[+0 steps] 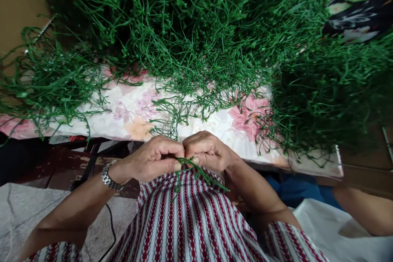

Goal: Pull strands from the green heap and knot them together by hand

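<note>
- Right now a small green sprig [196, 174] sits pinched between your two hands, just near of the table edge, over your striped lap [190, 221].
- Your left hand [155, 159] is curled shut on the sprig, thumb tip pressed to the stem; a metal watch [109, 177] rides on that wrist.
- Your right hand [207, 152] is curled shut on it as well, knuckles touching the left hand's; loose strands trail down and to the right.
- Progress, as a judgement: only this one sprig is in hand, so most of the work looks left.
- Beyond the hands, a floral cloth [135, 110] covers the table.
- A big heap of green strands [196, 28] fills the far side and spills over the right.
- Someone else's bare arm [365, 208] shows near right.
</note>
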`<state>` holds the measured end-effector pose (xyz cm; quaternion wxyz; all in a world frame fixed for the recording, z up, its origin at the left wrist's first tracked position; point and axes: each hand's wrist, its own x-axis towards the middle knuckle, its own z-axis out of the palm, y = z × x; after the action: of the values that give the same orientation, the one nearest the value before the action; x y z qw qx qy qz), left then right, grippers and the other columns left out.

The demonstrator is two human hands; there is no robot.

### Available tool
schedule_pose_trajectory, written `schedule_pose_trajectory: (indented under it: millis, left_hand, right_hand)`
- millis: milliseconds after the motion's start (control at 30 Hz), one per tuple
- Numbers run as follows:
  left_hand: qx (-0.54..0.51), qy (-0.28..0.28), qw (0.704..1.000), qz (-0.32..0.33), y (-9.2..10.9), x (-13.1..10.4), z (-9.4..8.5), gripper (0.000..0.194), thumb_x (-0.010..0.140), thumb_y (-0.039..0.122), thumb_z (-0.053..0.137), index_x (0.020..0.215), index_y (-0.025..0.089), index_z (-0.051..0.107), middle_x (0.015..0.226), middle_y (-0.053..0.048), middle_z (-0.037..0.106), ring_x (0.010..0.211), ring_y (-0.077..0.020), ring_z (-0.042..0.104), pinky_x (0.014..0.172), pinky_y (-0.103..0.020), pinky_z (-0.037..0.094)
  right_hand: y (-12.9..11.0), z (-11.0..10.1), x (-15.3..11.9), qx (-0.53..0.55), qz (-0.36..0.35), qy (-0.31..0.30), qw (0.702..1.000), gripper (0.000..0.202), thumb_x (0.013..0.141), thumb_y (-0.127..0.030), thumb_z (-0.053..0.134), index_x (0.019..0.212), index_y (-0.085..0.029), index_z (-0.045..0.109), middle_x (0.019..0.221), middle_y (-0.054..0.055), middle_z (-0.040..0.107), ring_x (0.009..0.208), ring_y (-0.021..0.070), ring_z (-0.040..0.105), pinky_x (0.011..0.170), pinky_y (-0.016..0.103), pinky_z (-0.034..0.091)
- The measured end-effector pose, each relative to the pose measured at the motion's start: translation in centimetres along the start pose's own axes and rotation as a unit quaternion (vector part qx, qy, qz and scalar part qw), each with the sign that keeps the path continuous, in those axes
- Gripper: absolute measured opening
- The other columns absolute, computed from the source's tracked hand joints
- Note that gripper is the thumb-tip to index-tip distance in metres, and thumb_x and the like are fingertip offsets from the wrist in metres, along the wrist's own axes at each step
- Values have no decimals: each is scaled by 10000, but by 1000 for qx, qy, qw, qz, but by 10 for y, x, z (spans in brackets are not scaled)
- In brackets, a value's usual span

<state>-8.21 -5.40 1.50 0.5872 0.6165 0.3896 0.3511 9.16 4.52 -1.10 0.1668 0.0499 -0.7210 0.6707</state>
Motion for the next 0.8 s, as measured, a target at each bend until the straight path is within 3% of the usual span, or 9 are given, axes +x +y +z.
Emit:
schedule_pose_trajectory:
  millis: [100, 167, 267, 400, 567, 700, 800]
  left_hand:
    - [-74, 22, 997, 22, -3, -4, -3, 262, 818, 323, 520, 610, 166, 496, 554, 11, 425, 549, -114, 403, 550, -266, 329]
    - [-74, 86, 994, 2, -6, -5, -7, 240, 808, 313, 548, 622, 167, 508, 555, 11, 431, 546, -113, 402, 544, -261, 338]
    - [-24, 207, 977, -51, -12, -2, -12, 190, 784, 258, 591, 640, 156, 519, 576, 21, 429, 551, -93, 382, 517, -225, 310]
    - [-43, 276, 959, -55, -16, 3, -9, 189, 770, 241, 615, 644, 148, 508, 593, 34, 414, 555, -76, 375, 515, -196, 307]
    - [-89, 338, 936, -39, -22, 6, 5, 177, 753, 253, 647, 667, 150, 532, 607, 36, 422, 552, -73, 373, 513, -191, 303]
    - [-115, 382, 917, -15, -26, 12, 13, 142, 736, 243, 667, 675, 155, 574, 632, 21, 473, 577, -88, 424, 536, -202, 343]
    - [-145, 408, 900, 47, -23, 17, 18, 117, 720, 220, 679, 660, 162, 598, 669, 2, 520, 641, -111, 481, 587, -217, 388]
  right_hand:
    - [4, -5, -7, 83, -64, 151, 983, 258, 877, -335, 497, 682, -171, 534, 549, -28, 440, 505, 77, 402, 506, 209, 322]
    - [0, -12, -11, 50, -64, 209, 975, 231, 876, -326, 505, 709, -173, 548, 568, -27, 447, 515, 79, 401, 503, 209, 319]
    - [-12, -19, -9, -120, 2, 203, 972, 201, 889, -294, 483, 787, -152, 582, 692, 27, 532, 646, 114, 497, 595, 246, 389]
    - [-21, -8, 1, -244, 50, 253, 935, 181, 906, -255, 445, 844, -148, 576, 721, 28, 561, 670, 113, 529, 629, 242, 417]
    - [-8, 19, 9, -235, 104, 217, 942, 225, 864, -306, 520, 994, -132, 582, 739, 12, 569, 648, 93, 509, 604, 211, 403]
    - [1, 27, 10, -201, 127, 244, 940, 172, 841, -308, 557, 858, -139, 582, 672, -14, 521, 595, 76, 457, 571, 193, 376]
    - [3, 27, 10, -137, 127, 251, 950, 153, 844, -294, 548, 812, -146, 566, 670, -20, 513, 588, 68, 439, 557, 181, 366]
